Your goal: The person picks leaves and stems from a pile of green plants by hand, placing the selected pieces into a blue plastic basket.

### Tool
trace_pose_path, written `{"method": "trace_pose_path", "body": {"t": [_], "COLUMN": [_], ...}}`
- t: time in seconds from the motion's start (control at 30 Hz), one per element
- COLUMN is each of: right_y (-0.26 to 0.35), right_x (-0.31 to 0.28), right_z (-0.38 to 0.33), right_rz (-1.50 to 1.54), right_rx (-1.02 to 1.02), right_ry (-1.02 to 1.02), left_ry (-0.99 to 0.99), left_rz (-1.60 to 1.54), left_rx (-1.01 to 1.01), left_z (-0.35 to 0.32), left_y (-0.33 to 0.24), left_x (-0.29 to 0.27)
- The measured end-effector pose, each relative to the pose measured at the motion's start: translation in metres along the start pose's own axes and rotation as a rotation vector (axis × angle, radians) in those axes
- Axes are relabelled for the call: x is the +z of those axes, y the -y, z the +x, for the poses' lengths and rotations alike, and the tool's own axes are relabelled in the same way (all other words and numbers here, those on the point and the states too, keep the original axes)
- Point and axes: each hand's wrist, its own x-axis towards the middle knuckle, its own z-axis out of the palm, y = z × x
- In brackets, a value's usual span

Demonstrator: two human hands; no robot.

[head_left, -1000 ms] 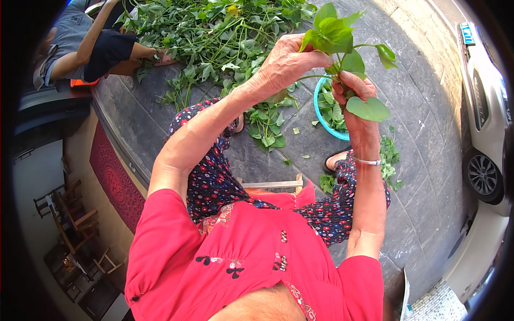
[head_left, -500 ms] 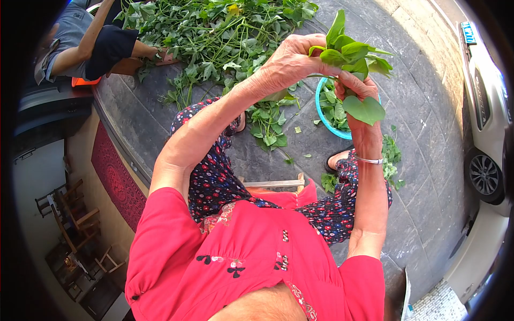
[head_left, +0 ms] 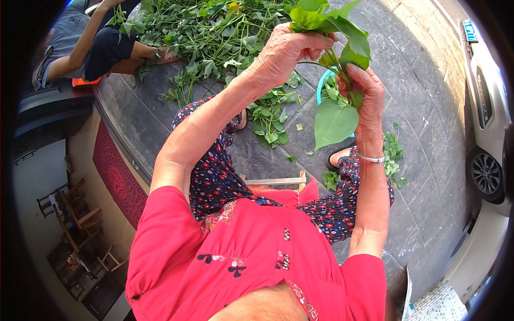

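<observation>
A bunch of heart-shaped green leaves on stems (head_left: 350, 32) is held up between my two hands. My left hand (head_left: 294, 51) pinches the stems just below the upper leaves. Lower down, my right hand (head_left: 369, 99) closes around the same stems with its thumb on top. One broad leaf (head_left: 336, 124) hangs beside the right hand. Behind the hands, a turquoise basin (head_left: 320, 90) holds more leaves and is partly hidden by the bunch and the right hand.
A large heap of leafy vines (head_left: 214, 51) covers the paving ahead and left. A smaller leaf pile (head_left: 270, 125) lies nearer, with loose leaves (head_left: 393, 155) right of my foot. At far left another person (head_left: 80, 51) sits by the heap. A car (head_left: 484, 160) stands at right.
The bunch and left hand have shifted up and left, and the hands are slightly farther apart. More stem shows between them. The broad leaf now hangs lower, left of my right hand.
</observation>
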Motion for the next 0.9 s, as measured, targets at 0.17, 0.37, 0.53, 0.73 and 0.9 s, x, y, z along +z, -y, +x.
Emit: {"method": "trace_pose_path", "body": {"t": [0.17,0.37,0.53,0.73,0.9], "right_y": [-0.005,-0.009,-0.010,-0.019,-0.024], "right_x": [0.000,0.008,0.011,0.016,0.002], "right_z": [0.001,0.003,-0.002,-0.006,0.005], "right_rz": [-0.081,-0.067,-0.394,-0.751,-0.861], "right_rx": [-0.043,0.018,-0.056,-0.283,-0.232], "right_ry": [0.048,0.062,0.027,0.010,-0.083], "left_ry": [-0.010,-0.084,-0.100,-0.090,-0.083], "left_rz": [0.158,0.418,0.519,0.615,1.054], "left_rx": [0.043,0.038,0.073,0.168,0.624], "left_z": [0.002,-0.003,-0.006,-0.006,-0.012], "left_y": [0.003,0.008,0.000,0.007,0.023], "left_x": [-0.003,0.004,0.005,0.001,0.008]}}
